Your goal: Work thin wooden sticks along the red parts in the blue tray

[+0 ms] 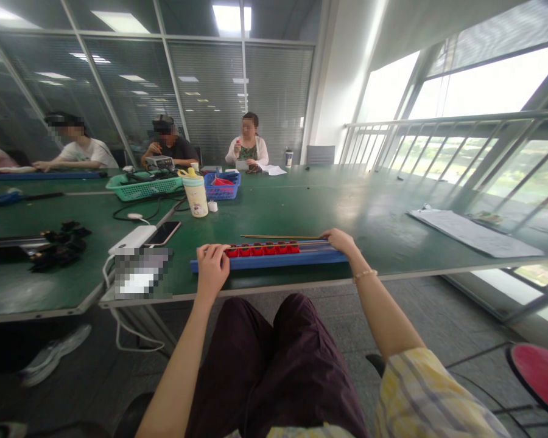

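Along the near edge of a green workbench (pixel 301 207), a blue rail (pixel 269 261) carrying a row of red blocks (pixel 261 248) was held between both hands. The left hand (pixel 212 271) was curled over the row's left end, and the right hand (pixel 340 241) was closed over the rail's right end, the two set well apart. A thin rod (pixel 278 236) lay just behind the row. Farther off stood a cream bottle (pixel 195 196) with a yellow cap, its print too small to be read. Red items were held in a blue basket (pixel 221 185), and cables were piled in a green basket (pixel 141 187).
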Demonstrator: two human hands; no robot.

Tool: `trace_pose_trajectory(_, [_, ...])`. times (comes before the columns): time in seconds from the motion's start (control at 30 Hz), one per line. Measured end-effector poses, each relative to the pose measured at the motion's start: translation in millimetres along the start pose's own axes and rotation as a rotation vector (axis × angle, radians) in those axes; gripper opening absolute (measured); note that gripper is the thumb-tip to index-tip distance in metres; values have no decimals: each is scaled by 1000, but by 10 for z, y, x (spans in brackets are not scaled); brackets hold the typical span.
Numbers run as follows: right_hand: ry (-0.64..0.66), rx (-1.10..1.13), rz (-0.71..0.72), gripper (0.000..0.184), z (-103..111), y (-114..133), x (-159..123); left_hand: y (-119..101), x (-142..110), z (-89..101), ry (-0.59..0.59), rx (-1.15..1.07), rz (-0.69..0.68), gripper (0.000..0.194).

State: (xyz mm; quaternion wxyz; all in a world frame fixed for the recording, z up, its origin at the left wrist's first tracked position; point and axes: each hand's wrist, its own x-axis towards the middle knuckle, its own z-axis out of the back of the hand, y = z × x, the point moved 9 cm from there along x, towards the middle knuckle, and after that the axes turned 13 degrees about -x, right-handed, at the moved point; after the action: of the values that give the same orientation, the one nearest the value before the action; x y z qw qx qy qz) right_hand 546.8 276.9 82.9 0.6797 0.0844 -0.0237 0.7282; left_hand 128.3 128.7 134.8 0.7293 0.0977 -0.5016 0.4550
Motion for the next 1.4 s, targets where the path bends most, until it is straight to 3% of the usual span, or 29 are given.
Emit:
trace_pose_trajectory(0.3, [-88, 151, -103, 45, -71, -203, 18, -7, -7, 0, 1, -6, 10, 29])
trace_pose_trajectory(0.53, [-399, 391, -157, 38, 252, -298, -154, -17, -6, 7, 3, -6, 2, 29])
trace_pose_trajectory(0.63, [-447, 535, -117, 34, 336, -283, -225, -1, -8, 6, 6, -9, 9, 29])
trace_pose_trajectory(0.87, [-286, 839, 133, 42, 356, 1, -274, 18, -5, -1, 11, -3, 13, 28])
trace_pose_trajectory(1.2, [-21, 781, 219, 49, 293, 179, -307, 10, -7, 14, 7, 0, 4, 27])
trace_pose_trajectory(1.4, [62, 752, 246, 45, 282, 257, -336, 14, -7, 15, 1, 1, 5, 28])
